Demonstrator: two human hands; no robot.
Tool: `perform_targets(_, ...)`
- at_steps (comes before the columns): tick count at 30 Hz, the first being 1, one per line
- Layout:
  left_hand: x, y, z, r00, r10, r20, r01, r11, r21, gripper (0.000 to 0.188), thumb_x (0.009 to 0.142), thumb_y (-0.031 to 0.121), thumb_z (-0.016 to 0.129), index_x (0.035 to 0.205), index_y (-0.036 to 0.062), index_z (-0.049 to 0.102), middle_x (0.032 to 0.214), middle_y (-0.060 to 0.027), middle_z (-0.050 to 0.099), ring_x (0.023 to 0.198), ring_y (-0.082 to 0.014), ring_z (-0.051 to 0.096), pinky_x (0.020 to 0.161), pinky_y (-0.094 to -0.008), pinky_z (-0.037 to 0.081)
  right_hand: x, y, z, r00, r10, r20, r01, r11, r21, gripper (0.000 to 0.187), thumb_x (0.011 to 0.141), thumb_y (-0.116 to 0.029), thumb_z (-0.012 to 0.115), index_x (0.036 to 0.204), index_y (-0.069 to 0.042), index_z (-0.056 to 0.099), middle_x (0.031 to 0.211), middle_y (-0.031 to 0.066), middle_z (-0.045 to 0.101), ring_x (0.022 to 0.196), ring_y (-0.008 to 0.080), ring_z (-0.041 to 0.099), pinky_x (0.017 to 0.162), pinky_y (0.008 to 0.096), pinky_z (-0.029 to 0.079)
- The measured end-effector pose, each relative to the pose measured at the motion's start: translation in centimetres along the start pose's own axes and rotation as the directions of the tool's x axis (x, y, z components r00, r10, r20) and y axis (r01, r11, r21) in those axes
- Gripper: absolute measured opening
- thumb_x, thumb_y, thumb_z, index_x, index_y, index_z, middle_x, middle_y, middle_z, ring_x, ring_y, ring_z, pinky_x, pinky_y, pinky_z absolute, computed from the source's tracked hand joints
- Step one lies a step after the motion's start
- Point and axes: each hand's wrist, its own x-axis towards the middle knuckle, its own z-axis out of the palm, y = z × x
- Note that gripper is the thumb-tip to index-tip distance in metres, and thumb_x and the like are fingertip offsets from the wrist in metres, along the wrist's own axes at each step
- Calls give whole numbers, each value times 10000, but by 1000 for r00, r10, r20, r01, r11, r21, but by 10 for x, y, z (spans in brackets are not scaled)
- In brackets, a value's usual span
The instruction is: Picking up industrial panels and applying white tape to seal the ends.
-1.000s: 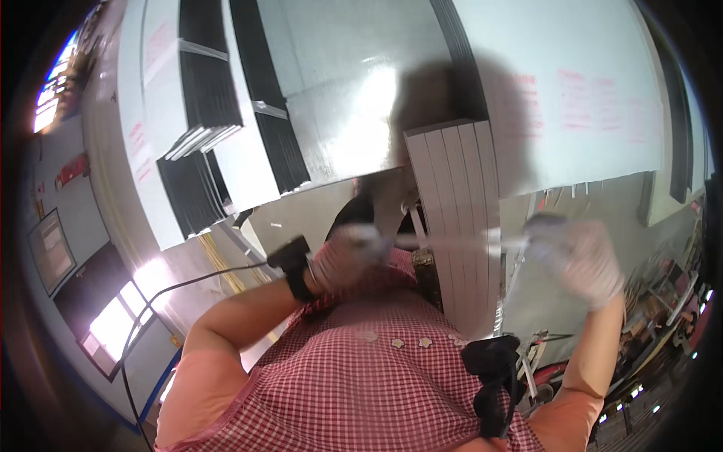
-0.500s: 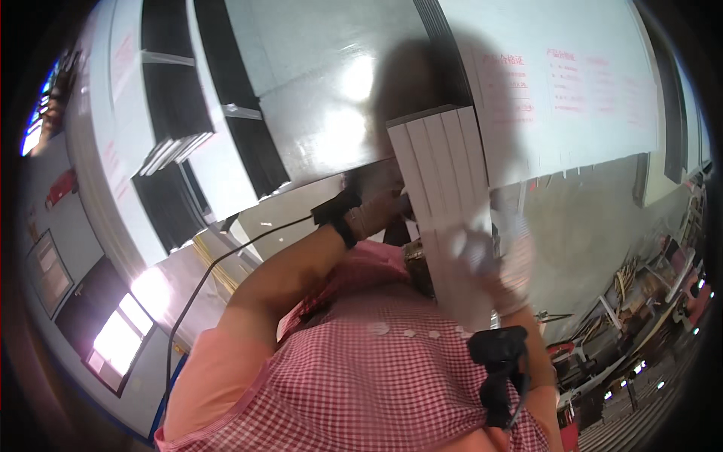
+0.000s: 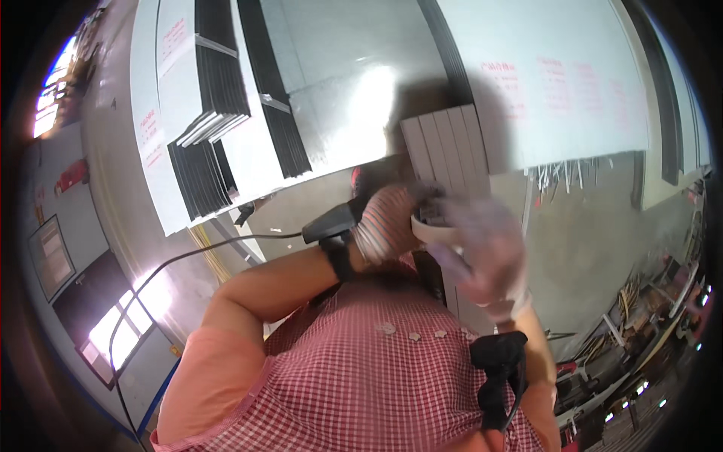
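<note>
Head view: slat stack (image 3: 448, 151) beneath, white panels (image 3: 557, 135) ahead, left fingers (image 3: 407, 200) around roll (image 3: 432, 234), grip of right fingers (image 3: 482, 226) unclear.

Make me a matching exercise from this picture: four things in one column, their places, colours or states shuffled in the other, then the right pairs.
Things
1. Garment
2. White ring
3. Black cable
4. Long strips

Places, colours, states
A. Between the gloved left hand and the blurred, gloved right hand
B. Pale grey, packed side by side
C. Checked in red and white
D. Trailing off from the left wrist

Right pairs
1-C, 2-A, 3-D, 4-B
</note>
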Motion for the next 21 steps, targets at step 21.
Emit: perform_targets(21, -95, -32, -8, 921, -256, 293, 313, 42, -949, 561, 864, 129, 559, 1390, -32, 451, 1285, -146, 597, 1164, -270, 598, 1007, -385, 482, -243, 121, 24, 607, 523, 599, -792, 465, 396, 641, 951, -391, 663, 1435, -22, 461, 1252, 102, 602, 1116, 207, 582, 968, 324, 466)
